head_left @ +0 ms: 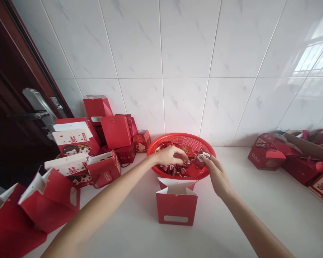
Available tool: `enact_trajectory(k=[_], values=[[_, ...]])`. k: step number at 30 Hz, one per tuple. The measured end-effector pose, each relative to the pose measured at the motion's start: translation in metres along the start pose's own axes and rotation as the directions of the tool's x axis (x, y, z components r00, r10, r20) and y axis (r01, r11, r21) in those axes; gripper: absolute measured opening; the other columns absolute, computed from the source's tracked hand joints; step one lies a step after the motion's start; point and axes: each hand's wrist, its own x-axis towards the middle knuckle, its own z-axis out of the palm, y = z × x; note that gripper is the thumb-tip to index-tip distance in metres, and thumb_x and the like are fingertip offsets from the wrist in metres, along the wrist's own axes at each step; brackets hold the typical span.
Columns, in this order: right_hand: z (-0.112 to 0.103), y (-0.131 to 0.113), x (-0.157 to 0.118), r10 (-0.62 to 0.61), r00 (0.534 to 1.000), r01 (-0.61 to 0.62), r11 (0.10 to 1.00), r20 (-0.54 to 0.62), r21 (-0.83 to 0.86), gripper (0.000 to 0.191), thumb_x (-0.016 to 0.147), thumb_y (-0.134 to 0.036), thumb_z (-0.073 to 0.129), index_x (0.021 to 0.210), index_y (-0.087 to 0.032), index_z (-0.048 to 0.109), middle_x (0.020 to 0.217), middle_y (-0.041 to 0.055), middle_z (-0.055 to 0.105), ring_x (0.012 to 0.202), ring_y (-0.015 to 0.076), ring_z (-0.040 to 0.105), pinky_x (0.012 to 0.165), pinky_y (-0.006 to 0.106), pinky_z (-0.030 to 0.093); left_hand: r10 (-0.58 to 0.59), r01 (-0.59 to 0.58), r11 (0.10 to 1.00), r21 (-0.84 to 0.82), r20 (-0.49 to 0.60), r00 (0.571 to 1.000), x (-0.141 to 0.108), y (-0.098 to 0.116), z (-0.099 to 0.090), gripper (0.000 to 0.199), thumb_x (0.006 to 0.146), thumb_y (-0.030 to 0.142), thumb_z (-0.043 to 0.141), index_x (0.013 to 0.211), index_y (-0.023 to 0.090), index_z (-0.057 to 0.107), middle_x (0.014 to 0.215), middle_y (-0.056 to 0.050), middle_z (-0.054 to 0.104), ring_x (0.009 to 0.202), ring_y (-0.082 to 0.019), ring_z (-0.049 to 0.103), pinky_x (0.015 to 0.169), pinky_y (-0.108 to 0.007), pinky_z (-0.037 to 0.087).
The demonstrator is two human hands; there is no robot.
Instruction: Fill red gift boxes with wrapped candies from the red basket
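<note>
A red plastic basket (195,138) holds several wrapped candies (172,169) in dark red and gold wrappers. My left hand (171,156) reaches over the basket with fingers curled down among the candies; whether it grips one is hidden. Above the basket's right side, my right hand (218,173) pinches a dark red candy packet (203,156) with a white label and dark characters. In front of the basket stands a red gift box (177,208), upright, its white-lined top open and a pale oval window low on its front.
Red and white gift boxes (115,132) are piled on the left beside a dark door (5,107). More red boxes (266,152) lie at the right near a cardboard carton (307,145). A tiled wall (185,104) rises behind the white tabletop (134,222).
</note>
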Motion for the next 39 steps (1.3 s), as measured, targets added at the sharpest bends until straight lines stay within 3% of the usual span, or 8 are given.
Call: enact_trajectory(k=[4,9,13,17,25,31,35,39], values=[[-0.004,0.005,0.003,0.072,0.997,-0.068,0.994,-0.041,0.084,0.024,0.086,-0.048,0.063,0.089,-0.025,0.070,0.095,0.0054,0.076,0.093,0.0293,0.069,0.084,0.041,0.053,-0.343,0.282,0.878,0.387,0.097,0.934,-0.005,-0.015,-0.006,0.018,0.063,0.034,0.081,0.078,0.026,0.079,0.072,-0.001,0.073,0.073,-0.022,0.066,0.067,-0.026,0.047],[-0.004,0.005,0.003,0.077,0.997,-0.075,0.991,-0.017,0.110,0.025,0.085,-0.048,0.066,0.092,-0.025,0.071,0.099,0.0060,0.077,0.099,0.0310,0.070,0.088,0.043,0.053,-0.449,0.409,0.781,0.472,-0.030,0.893,0.006,-0.021,0.008,0.055,0.046,0.037,0.089,0.100,0.032,0.079,0.099,-0.007,0.078,0.103,-0.036,0.065,0.083,-0.036,0.049],[-0.004,0.003,0.003,0.056,0.998,-0.055,0.994,-0.006,0.094,0.029,0.084,-0.051,0.067,0.096,-0.025,0.072,0.102,0.0060,0.077,0.101,0.0316,0.070,0.090,0.044,0.054,-0.494,0.420,0.760,0.496,0.021,0.869,0.025,-0.027,0.023,0.039,0.045,0.026,0.083,0.083,0.029,0.079,0.091,-0.010,0.077,0.093,-0.038,0.067,0.081,-0.042,0.050],[-0.003,0.001,0.003,0.075,0.997,-0.077,0.990,0.019,0.122,0.031,0.083,-0.052,0.069,0.100,-0.027,0.073,0.103,0.0054,0.077,0.102,0.0318,0.070,0.092,0.044,0.054,-0.455,0.384,0.788,0.481,0.034,0.890,0.036,-0.040,0.032,0.024,0.043,0.016,0.077,0.063,0.025,0.070,0.070,-0.006,0.071,0.074,-0.029,0.065,0.068,-0.035,0.050],[-0.004,0.003,0.003,0.057,0.998,-0.059,0.996,0.023,0.061,0.032,0.086,-0.052,0.066,0.105,-0.028,0.072,0.107,0.0049,0.077,0.103,0.0315,0.070,0.091,0.044,0.054,-0.334,0.265,0.894,0.361,0.143,0.932,0.034,-0.044,0.034,0.016,0.049,0.016,0.071,0.063,0.025,0.067,0.058,0.002,0.063,0.054,-0.018,0.053,0.053,-0.027,0.040],[-0.006,0.004,0.004,0.065,0.997,-0.069,0.992,0.036,0.105,0.029,0.086,-0.048,0.068,0.105,-0.028,0.074,0.108,0.0048,0.077,0.107,0.0309,0.068,0.092,0.043,0.052,-0.235,0.206,0.960,0.189,0.151,0.960,0.032,-0.036,0.028,0.015,0.068,0.031,0.074,0.080,0.022,0.074,0.072,0.001,0.068,0.066,-0.018,0.061,0.059,-0.026,0.044],[-0.006,0.003,0.004,0.068,0.996,-0.073,0.991,0.049,0.108,0.028,0.087,-0.047,0.067,0.107,-0.028,0.073,0.111,0.0051,0.076,0.108,0.0309,0.067,0.093,0.044,0.052,-0.138,0.138,0.990,0.041,0.005,0.990,0.030,-0.036,0.017,0.029,0.078,0.031,0.073,0.104,0.019,0.073,0.102,-0.005,0.074,0.094,-0.022,0.068,0.078,-0.028,0.050],[-0.005,0.003,0.003,0.072,0.997,-0.075,0.993,0.034,0.092,0.030,0.087,-0.047,0.067,0.108,-0.028,0.073,0.111,0.0047,0.077,0.107,0.0311,0.068,0.094,0.045,0.053,-0.116,0.110,0.993,-0.051,-0.135,0.984,0.024,-0.039,0.010,0.042,0.070,0.024,0.082,0.110,0.019,0.074,0.120,-0.008,0.073,0.115,-0.028,0.064,0.097,-0.035,0.049]])
